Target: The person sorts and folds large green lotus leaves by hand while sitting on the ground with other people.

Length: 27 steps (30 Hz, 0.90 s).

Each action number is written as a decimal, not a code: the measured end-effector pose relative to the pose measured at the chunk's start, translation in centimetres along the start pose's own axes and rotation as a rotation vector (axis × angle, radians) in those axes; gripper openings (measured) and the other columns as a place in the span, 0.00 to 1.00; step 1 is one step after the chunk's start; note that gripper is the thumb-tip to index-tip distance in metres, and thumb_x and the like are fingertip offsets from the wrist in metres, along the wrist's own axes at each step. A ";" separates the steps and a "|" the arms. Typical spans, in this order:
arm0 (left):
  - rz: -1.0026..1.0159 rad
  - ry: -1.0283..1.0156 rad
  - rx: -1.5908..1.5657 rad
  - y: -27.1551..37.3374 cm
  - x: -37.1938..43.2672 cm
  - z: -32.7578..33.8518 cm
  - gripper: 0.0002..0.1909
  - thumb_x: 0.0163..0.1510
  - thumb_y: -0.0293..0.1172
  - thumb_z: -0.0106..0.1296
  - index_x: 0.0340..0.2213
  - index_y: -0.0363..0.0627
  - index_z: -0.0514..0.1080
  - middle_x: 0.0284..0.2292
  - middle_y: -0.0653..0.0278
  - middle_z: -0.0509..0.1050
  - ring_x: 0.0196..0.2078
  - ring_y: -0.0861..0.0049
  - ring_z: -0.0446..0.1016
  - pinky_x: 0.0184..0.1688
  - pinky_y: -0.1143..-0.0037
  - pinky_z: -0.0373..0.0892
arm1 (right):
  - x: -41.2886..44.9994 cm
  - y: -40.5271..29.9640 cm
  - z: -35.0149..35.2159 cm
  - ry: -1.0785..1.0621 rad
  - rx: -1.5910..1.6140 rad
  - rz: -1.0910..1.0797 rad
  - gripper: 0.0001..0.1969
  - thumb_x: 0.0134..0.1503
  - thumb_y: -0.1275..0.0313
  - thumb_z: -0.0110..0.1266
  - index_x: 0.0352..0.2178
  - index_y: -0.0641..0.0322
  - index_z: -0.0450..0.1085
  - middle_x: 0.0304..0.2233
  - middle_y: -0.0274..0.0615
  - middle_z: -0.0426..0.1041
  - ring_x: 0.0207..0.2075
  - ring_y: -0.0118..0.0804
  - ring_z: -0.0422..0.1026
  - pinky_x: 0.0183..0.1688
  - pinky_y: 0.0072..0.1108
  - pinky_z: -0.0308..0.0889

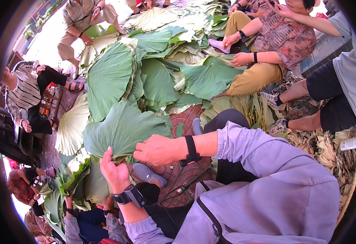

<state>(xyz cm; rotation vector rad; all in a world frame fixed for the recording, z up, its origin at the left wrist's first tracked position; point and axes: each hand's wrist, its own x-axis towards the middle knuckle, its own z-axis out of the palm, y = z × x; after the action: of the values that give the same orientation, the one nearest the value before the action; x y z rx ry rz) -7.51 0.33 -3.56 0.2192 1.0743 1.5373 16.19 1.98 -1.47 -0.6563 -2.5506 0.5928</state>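
A large green lotus leaf (pixel 123 128), folded into a fan shape, is raised in front of me. My left hand (pixel 116 171) pinches its lower edge, thumb on top and palm turned up. At the leaf's lower right edge is my right hand (pixel 159 149), back of the hand upward and fingers curled in on the leaf. Those fingertips are partly hidden. Beyond the held leaf, a fan-shaped stack of green lotus leaves (pixel 112 77) leans on the wide heap. More folded leaves (pixel 158 79) lie beside that stack.
Red paving (pixel 181 178) shows around my grey shoe (pixel 149 174). Several people sit around the heap; one in a floral shirt (pixel 287 39) is at upper right. Dried leaves (pixel 327 146) cover the ground at right. A co-worker's hands (pixel 108 202) hold leaves at lower left.
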 end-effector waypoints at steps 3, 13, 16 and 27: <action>-0.013 -0.026 -0.029 0.0 -0.4 0.4 0.14 0.61 0.23 0.53 0.47 0.32 0.72 0.45 0.54 0.78 0.48 0.58 0.78 0.54 0.56 0.74 | 0.3 0.3 0.2 0.030 -0.021 -0.028 0.08 0.50 0.71 0.57 0.32 0.60 0.68 0.29 0.44 0.70 0.29 0.51 0.77 0.29 0.39 0.72; -0.010 -0.029 -0.037 0.4 -1.1 1.0 0.12 0.58 0.21 0.55 0.45 0.39 0.71 0.43 0.59 0.76 0.46 0.61 0.78 0.48 0.56 0.76 | 1.2 -0.1 -0.5 0.200 -0.169 -0.041 0.06 0.48 0.70 0.57 0.27 0.56 0.68 0.25 0.38 0.68 0.26 0.43 0.76 0.27 0.34 0.70; -0.017 -0.009 -0.030 0.5 -1.1 0.9 0.10 0.57 0.21 0.56 0.42 0.39 0.72 0.42 0.59 0.76 0.45 0.62 0.78 0.48 0.57 0.76 | 1.6 0.0 -1.5 0.231 -0.252 -0.090 0.06 0.50 0.69 0.56 0.28 0.56 0.68 0.26 0.37 0.68 0.28 0.40 0.74 0.29 0.32 0.69; -0.004 0.001 -0.017 0.8 -1.4 0.7 0.12 0.56 0.22 0.58 0.43 0.39 0.73 0.42 0.60 0.76 0.45 0.64 0.77 0.46 0.57 0.76 | 1.9 -0.1 -1.9 0.333 -0.244 -0.084 0.13 0.54 0.68 0.57 0.39 0.63 0.69 0.31 0.37 0.67 0.31 0.39 0.72 0.33 0.30 0.68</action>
<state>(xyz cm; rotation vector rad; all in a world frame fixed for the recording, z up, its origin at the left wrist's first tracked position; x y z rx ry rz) -7.15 -0.42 -2.00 0.2042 1.0615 1.5433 15.58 3.47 0.74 -0.6627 -2.3373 0.1278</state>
